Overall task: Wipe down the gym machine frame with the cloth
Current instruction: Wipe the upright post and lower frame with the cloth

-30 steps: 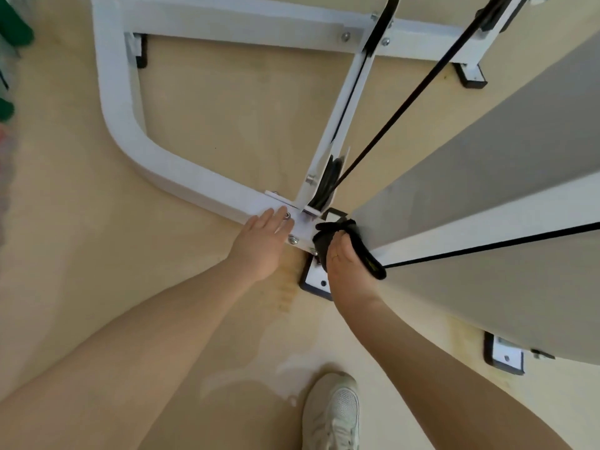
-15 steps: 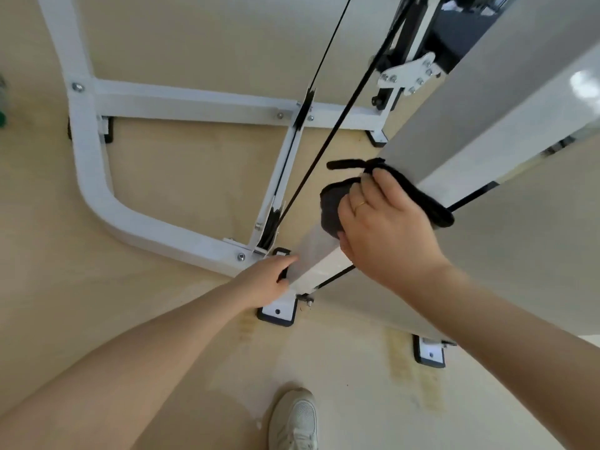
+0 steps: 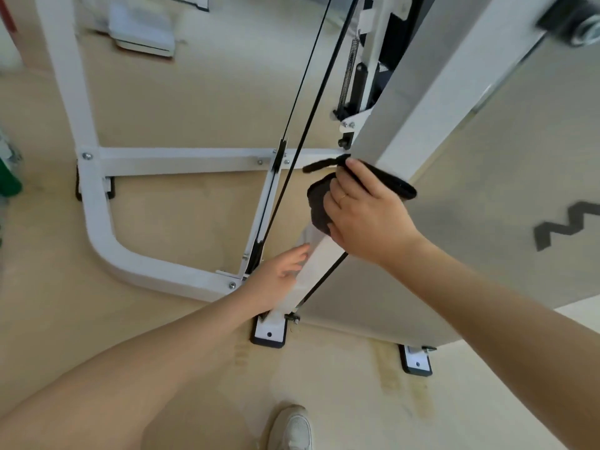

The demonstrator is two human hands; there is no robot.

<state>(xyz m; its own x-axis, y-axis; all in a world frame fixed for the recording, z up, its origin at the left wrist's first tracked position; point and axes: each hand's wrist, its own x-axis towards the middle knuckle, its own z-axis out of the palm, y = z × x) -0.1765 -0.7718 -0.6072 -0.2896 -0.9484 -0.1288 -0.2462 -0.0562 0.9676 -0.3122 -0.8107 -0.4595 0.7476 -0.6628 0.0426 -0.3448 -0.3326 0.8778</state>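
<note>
The white gym machine frame stands on a beige floor, seen from above. Its upright post rises toward me from a black-edged foot plate. My right hand presses a dark cloth around the post partway up, with one cloth end sticking out to the left. My left hand rests with fingers spread against the lower part of the same post, just above the base, holding nothing.
Two black cables run diagonally up from the base pulley beside the post. A grey side panel fills the right. A second foot plate sits right of the first. My white shoe is at the bottom. Green objects lie far left.
My right hand has slid the cloth up the post from its base. My left hand has shifted from the base rail onto the lower post. The view has tilted upward.
</note>
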